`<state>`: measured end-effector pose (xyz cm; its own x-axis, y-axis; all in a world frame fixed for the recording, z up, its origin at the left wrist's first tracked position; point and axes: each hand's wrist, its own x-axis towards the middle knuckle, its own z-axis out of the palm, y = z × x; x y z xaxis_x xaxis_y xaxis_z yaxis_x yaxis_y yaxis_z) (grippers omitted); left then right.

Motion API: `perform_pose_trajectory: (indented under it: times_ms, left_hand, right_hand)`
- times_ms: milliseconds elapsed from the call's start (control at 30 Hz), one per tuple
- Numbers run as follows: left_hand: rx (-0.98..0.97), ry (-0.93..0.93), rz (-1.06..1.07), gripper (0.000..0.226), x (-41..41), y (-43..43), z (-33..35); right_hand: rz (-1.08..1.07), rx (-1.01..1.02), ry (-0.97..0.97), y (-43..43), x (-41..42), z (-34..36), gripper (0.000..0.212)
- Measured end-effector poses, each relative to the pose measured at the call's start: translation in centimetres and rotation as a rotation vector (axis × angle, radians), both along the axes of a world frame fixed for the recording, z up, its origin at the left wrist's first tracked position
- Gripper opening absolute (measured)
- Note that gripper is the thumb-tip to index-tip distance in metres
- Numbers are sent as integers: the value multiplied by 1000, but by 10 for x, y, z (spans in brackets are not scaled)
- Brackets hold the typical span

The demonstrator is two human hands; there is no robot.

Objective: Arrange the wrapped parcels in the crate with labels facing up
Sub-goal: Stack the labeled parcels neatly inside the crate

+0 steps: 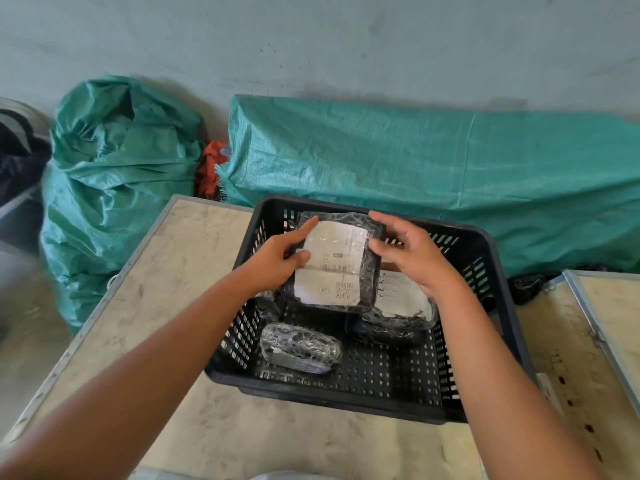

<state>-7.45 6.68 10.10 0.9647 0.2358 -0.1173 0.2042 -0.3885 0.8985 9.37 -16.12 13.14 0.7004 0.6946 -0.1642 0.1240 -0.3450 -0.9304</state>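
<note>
Parcel (337, 261) sits label-up over crate (498, 306) back half; we hold it with left hand (277, 263) and right hand (414, 259), grip on both sides to keep it level.

Two bare forearms enter from 7 and 5 o'clock. No sleeve, glove, watch or ring shows. Left hand (277, 261) and right hand (412, 254): short, unpainted nails, fingers and thumbs fully uncovered to the wrist.

crate (491, 258) front-right floor open, small parcel (299, 347) front-left, labelled parcel (401, 303) right
</note>
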Motion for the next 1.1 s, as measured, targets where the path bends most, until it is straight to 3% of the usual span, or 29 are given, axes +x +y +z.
perform_pose_trajectory:
  times_ms: [133, 267, 467, 533, 700, 867, 1000, 1100]
  left_hand:
    - [-72, -14, 155, 61, 1, 1, -7]
    - [-179, -50, 292, 59, -1, 3, -7]
    - [-272, -100, 311, 67, -3, 2, -7]
    - [-213, -38, 258, 75, 0, 1, -11]
    - [1, 276, 8, 97, 17, -8, -30]
    - [120, 431, -33, 102, 31, -18, -49]
    - [328, 506, -110, 112, 38, -28, -60]
    - [362, 588, -103, 116, 39, -32, -75]
  right_hand:
    - [64, -57, -27, 7, -15, -14, 74]
    - [46, -16, -23, 11, -21, -27, 71]
    - [11, 7, -19, 14, -22, -26, 71]
    - [-22, -31, -25, 15, -26, -32, 73]
    - [-12, -260, -6, 29, -47, -63, 104]
    - [69, -504, -103, 56, -54, -86, 108]
    - [123, -622, -70, 65, -44, -98, 109]
    - [139, -699, -73, 71, -44, -109, 107]
